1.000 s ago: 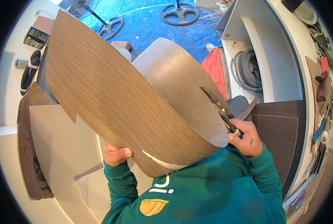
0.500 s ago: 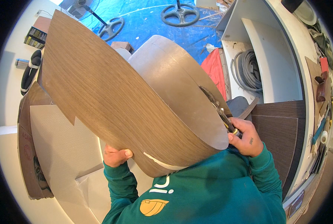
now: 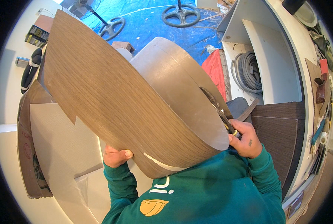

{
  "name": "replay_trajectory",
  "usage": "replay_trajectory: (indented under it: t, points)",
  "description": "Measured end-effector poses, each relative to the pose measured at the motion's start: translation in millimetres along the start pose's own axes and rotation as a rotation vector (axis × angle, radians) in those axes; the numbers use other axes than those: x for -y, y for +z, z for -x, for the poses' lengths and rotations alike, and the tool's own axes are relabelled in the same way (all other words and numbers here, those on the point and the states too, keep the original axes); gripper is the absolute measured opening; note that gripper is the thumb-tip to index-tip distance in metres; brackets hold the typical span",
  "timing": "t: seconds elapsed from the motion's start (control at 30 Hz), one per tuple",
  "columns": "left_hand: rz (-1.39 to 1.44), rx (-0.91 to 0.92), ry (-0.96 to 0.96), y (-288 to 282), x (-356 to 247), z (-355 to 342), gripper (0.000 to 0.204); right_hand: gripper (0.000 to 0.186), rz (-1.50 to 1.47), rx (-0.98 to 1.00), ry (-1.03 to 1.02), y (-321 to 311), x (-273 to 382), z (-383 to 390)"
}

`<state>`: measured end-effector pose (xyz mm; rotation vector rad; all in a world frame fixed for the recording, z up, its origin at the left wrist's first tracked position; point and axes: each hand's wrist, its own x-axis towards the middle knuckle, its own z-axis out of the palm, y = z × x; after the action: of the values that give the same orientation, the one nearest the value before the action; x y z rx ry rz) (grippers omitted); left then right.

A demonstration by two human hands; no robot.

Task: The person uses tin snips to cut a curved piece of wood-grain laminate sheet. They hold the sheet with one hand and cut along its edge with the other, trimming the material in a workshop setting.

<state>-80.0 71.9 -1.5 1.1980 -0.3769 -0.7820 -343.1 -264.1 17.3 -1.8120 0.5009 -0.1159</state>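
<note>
One wood-grain sheet [image 3: 99, 74] is held up in front of your green sweater [image 3: 211, 186], curling back at your right so its smooth underside shows. Your left hand [image 3: 116, 156] pinches its lower edge, thumb on the grain, fingers hidden; your right hand [image 3: 246, 139] is closed around a dark tool [image 3: 221, 112] at the curl's right end, though you can't tell how its jaws stand. Since half a second ago the curl has swayed slightly while both hands stayed put, suggesting a springy sheet and a steady hold. Beyond, a grey coil [image 3: 240, 74] lies by the left edge of the white cabinet [image 3: 273, 56].
</note>
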Motion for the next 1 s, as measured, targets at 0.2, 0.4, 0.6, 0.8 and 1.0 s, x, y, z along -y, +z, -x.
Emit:
replay_trajectory:
  t: [0.2,0.4,0.6,0.8,1.0]
  points:
    - [-0.003,-0.009,-0.029,-1.4,-0.2,0.7,0.069,0.05,0.024,-0.005,0.003,-1.3,3.0,0.2]
    - [-0.009,-0.02,-0.029,-0.7,-1.3,2.9,0.072,0.051,0.042,0.0,-0.067,-1.4,0.4,-4.2]
    - [0.004,0.005,-0.031,-1.2,-3.1,2.3,0.067,0.051,0.049,-0.02,-0.074,-1.2,2.2,-6.6]
    - [0.005,0.039,-0.039,-6.6,-2.1,3.2,0.064,0.049,0.015,-0.015,-0.049,-1.5,1.9,-5.0]
    - [-0.008,0.009,-0.034,-1.0,-2.1,1.2,0.072,0.049,-0.011,-0.03,-0.034,2.3,-3.7,-2.0]
